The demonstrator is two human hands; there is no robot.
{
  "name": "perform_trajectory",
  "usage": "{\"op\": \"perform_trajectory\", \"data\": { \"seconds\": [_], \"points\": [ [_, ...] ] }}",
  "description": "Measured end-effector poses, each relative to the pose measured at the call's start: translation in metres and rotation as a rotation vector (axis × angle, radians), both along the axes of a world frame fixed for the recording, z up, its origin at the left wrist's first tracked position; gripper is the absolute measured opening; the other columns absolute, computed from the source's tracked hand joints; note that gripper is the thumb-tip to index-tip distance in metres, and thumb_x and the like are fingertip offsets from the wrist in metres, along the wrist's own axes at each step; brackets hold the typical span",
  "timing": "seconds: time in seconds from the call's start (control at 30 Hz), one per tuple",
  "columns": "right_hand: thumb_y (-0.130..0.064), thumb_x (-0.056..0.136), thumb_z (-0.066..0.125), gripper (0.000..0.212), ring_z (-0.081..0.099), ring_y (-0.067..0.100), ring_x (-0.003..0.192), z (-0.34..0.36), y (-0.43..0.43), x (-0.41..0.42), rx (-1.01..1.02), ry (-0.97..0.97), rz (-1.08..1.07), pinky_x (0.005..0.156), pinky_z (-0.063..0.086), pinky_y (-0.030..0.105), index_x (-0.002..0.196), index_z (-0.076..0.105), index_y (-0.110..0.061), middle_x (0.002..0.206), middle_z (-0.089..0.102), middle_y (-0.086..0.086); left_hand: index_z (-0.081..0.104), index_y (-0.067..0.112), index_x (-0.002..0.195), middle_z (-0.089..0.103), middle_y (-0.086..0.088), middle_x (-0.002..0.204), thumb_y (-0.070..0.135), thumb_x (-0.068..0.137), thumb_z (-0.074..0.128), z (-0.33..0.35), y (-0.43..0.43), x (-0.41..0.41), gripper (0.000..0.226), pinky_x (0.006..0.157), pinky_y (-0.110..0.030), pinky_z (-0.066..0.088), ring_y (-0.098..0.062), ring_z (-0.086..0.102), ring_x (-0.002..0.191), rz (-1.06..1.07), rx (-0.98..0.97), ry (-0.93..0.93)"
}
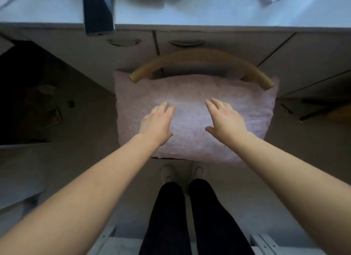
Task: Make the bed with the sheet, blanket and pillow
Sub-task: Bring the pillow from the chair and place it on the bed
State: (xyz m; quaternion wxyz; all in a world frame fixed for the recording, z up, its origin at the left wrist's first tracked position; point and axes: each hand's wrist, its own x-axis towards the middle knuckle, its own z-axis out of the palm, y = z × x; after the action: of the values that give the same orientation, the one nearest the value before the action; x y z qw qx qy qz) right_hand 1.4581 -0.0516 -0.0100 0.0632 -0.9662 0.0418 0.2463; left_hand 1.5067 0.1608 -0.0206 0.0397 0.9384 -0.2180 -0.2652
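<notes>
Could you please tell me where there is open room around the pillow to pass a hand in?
Left of the pillow and right of it lies bare floor; the near edge, toward the shoes, is free too. The far edge is crowded: the chair back arches over it, close to the drawers.

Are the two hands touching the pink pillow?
Cannot tell. The head view looks straight down: the left hand and right hand are spread over the pillow, fingers straight, but no gap or dent shows plainly.
</notes>
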Motion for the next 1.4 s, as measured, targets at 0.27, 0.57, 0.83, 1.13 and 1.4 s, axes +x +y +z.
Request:
{"op": "perform_trajectory", "data": {
  "seconds": [0.27, 0.57, 0.83, 1.13, 1.4],
  "points": [
    [-0.036, 0.084, 0.079, 0.091, 0.035, 0.036, 0.14, -0.062, -0.024, -0.016, -0.063, 0.041, -0.032, 0.1, 0.046, 0.046, 0.153, 0.024, -0.014, 0.161, 0.021, 0.013, 0.013, 0.023, 0.156, 0.013, -0.012, 0.163, 0.028, 0.083, 0.078, -0.064, -0.01, 0.007, 0.098, 0.109, -0.049, 0.038, -0.033, 0.025, 0.145, -0.077, 0.066, -0.01],
    [-0.024, 0.079, 0.077, 0.085, 0.035, 0.037, 0.138, -0.111, -0.036, -0.015, -0.087, 0.041, 0.011, 0.097, 0.044, 0.05, 0.151, 0.033, -0.01, 0.156, 0.032, 0.016, 0.027, 0.023, 0.15, 0.034, -0.01, 0.149, 0.021, 0.074, 0.076, -0.117, -0.021, 0.016, 0.09, 0.096, -0.052, 0.046, -0.037, 0.037, 0.13, -0.107, 0.039, -0.145],
    [-0.011, 0.068, 0.066, 0.017, 0.06, 0.036, 0.084, -0.147, -0.034, -0.009, -0.153, -0.25, 0.067, 0.057, 0.031, 0.035, 0.085, 0.065, -0.009, 0.085, 0.063, 0.013, 0.064, 0.014, 0.107, 0.06, -0.013, 0.105, 0.009, 0.075, 0.07, -0.144, -0.028, 0.017, 0.033, 0.054, -0.039, 0.049, -0.037, 0.059, 0.085, -0.135, -0.073, -0.26],
    [-0.014, 0.068, 0.055, 0.01, 0.062, 0.035, 0.068, -0.151, -0.03, 0.0, -0.112, -0.267, 0.043, 0.051, 0.022, 0.029, 0.066, 0.062, -0.008, 0.066, 0.062, 0.013, 0.061, 0.012, 0.092, 0.062, -0.012, 0.097, 0.009, 0.084, 0.057, -0.144, -0.039, 0.026, 0.009, 0.056, -0.038, 0.036, -0.039, 0.063, 0.086, -0.183, -0.015, -0.181],
    [-0.013, 0.092, 0.05, 0.02, 0.059, 0.034, 0.104, -0.135, -0.024, -0.006, -0.185, -0.079, 0.002, 0.063, 0.03, 0.037, 0.101, 0.067, -0.009, 0.103, 0.067, 0.013, 0.062, 0.017, 0.102, 0.066, -0.008, 0.109, 0.014, 0.09, 0.054, -0.125, -0.036, 0.02, 0.015, 0.064, -0.035, 0.034, -0.038, 0.064, 0.098, -0.227, 0.106, -0.126]
  ]
}}
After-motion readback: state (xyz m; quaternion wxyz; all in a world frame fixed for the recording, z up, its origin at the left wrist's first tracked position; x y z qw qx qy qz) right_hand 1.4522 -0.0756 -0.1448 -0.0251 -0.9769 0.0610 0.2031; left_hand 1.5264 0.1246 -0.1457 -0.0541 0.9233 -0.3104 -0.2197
